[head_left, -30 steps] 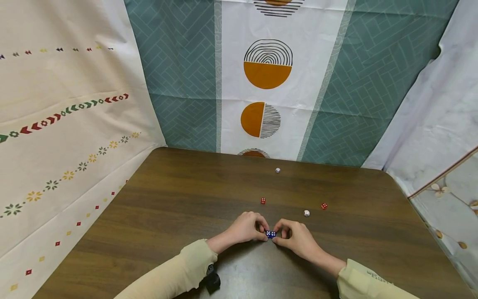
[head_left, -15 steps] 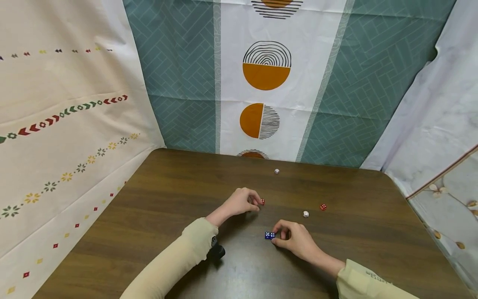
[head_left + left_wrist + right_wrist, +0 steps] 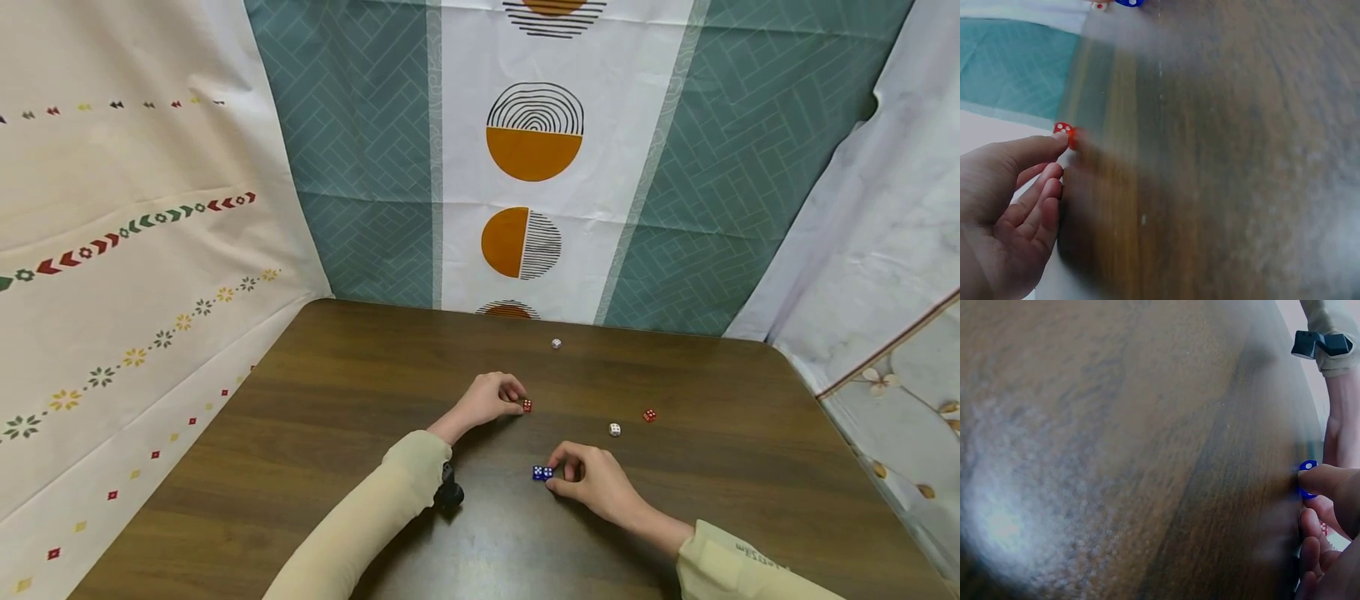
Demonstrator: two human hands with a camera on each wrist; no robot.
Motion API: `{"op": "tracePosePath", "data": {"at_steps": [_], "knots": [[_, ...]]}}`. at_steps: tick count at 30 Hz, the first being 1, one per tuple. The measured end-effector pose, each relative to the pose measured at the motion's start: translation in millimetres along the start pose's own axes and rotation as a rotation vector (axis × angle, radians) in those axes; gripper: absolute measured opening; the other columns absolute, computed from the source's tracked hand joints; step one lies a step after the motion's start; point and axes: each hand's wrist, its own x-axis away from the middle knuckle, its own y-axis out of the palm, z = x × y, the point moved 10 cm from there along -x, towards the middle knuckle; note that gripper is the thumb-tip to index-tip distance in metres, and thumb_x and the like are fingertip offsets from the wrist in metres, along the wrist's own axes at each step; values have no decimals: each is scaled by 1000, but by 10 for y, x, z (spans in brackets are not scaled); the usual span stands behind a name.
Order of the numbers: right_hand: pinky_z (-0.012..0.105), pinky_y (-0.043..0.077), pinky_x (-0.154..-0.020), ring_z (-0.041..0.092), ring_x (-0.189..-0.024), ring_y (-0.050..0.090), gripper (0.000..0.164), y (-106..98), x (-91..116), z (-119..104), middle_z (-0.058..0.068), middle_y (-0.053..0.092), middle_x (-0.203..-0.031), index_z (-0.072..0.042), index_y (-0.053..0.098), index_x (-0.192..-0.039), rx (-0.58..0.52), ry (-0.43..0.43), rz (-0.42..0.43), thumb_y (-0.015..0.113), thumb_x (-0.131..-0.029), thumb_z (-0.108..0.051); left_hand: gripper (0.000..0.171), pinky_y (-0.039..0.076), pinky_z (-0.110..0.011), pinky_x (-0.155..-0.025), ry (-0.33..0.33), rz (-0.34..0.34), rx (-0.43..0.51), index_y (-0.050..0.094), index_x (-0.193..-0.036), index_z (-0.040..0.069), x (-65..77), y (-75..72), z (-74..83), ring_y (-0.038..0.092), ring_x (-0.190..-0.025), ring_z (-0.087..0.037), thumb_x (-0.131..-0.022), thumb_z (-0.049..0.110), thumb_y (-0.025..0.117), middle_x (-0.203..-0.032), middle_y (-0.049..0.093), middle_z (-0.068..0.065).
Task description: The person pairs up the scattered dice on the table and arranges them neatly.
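Observation:
Two blue dice (image 3: 537, 472) sit side by side on the dark wooden table. My right hand (image 3: 596, 481) pinches the right-hand one between thumb and index finger, and its thumb covers part of a blue die (image 3: 1309, 465) in the right wrist view. Farther from me and to the left, my left hand (image 3: 486, 400) has thumb and index finger at a red die (image 3: 527, 406). Seen from the left wrist, the thumb tip lies over that red die (image 3: 1063, 128), pinching it, while the other fingers curl below.
A white die (image 3: 615, 430) and a second red die (image 3: 649, 415) lie right of the hands. Another white die (image 3: 557, 343) is near the far edge of the table (image 3: 375, 358). Patterned cloths (image 3: 360, 167) hang behind and beside the table.
My left hand has left the blue dice and moved away from me to the red die, its thumb and index finger closing on it. The right hand has stayed at the blue dice.

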Motion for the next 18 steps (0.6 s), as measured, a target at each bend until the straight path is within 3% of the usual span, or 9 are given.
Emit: {"op": "tracePosePath", "data": {"at_steps": [18], "knots": [[19,36,-51,-2,-54,43,18,-8,17,-11,-10,54,-68,-24,67,-89,-1,7,-4,81,-80,-21,12,45,-20,-69,-4,36,-31,76,-93,13,-12,61,2,55,-75,-7,-83,19,80,-88,70,-3]]}}
